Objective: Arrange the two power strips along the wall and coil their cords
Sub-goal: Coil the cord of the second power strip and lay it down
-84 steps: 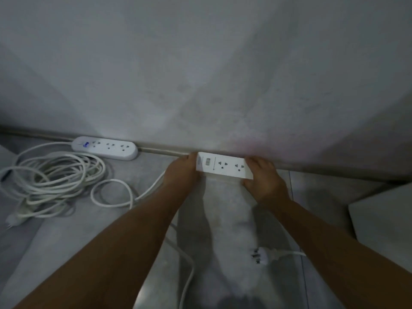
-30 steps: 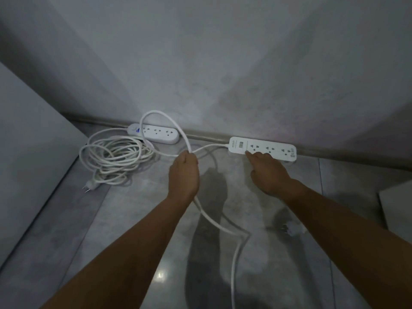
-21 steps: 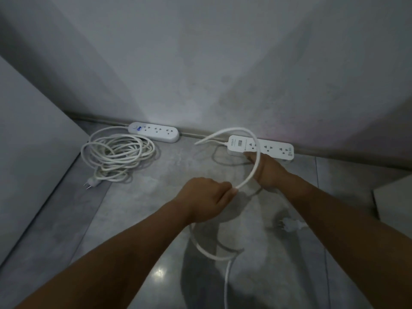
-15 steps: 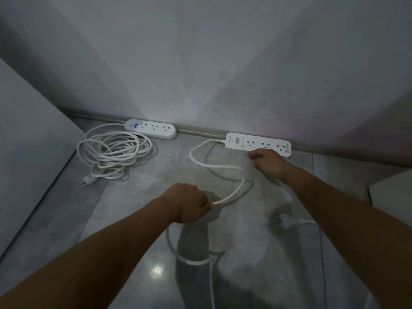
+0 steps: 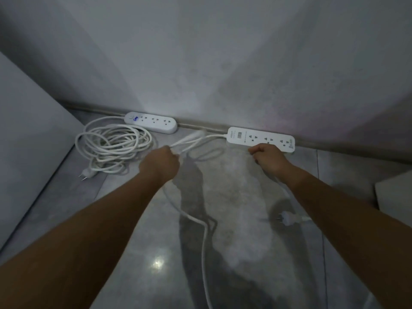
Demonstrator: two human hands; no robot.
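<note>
Two white power strips lie against the wall's foot. The rounded left power strip (image 5: 151, 122) has its cord (image 5: 111, 143) in a loose coil in front of it, plug (image 5: 88, 173) on the floor. The rectangular right power strip (image 5: 260, 139) has a loose cord (image 5: 204, 230) that leaves its left end. My left hand (image 5: 160, 161) grips a blurred loop of that cord between the strips. My right hand (image 5: 267, 157) is curled at the right strip's front edge, and the cord comes out under its wrist toward the plug (image 5: 287, 218).
Grey tiled floor (image 5: 234, 264) with a glossy glare spot. A pale panel (image 5: 26, 141) rises along the left side. A light box corner (image 5: 394, 192) sits at the right edge. The wall (image 5: 200, 63) closes the far side.
My left hand has carried the cord from mid-floor back up toward the wall between the strips, raising a loop. My right hand has stayed at the right strip's front edge.
</note>
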